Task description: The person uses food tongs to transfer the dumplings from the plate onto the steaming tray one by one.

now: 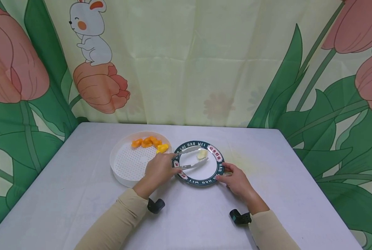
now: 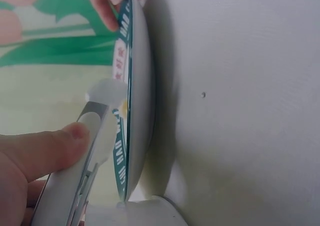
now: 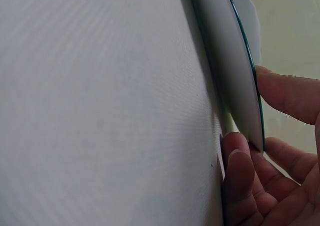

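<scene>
My left hand (image 1: 162,165) grips a pair of tongs (image 2: 65,191) with white tips and a grey handle. In the head view the tongs' arms (image 1: 194,165) are spread over a plate (image 1: 192,173), one on each side of a small pale-yellow piece (image 1: 202,154). The plate is white with a dark green lettered rim. At its right edge my right hand (image 1: 236,178) pinches the rim, thumb (image 3: 285,93) on the upper side and fingers curled beneath, as the right wrist view shows.
Left of the plate stands a round white tray (image 1: 120,178) with a dimpled base. Orange pieces (image 1: 146,142) and a yellow piece (image 1: 162,148) lie along its far right side. A white cloth covers the table (image 1: 198,215); a patterned curtain (image 1: 186,62) hangs behind it.
</scene>
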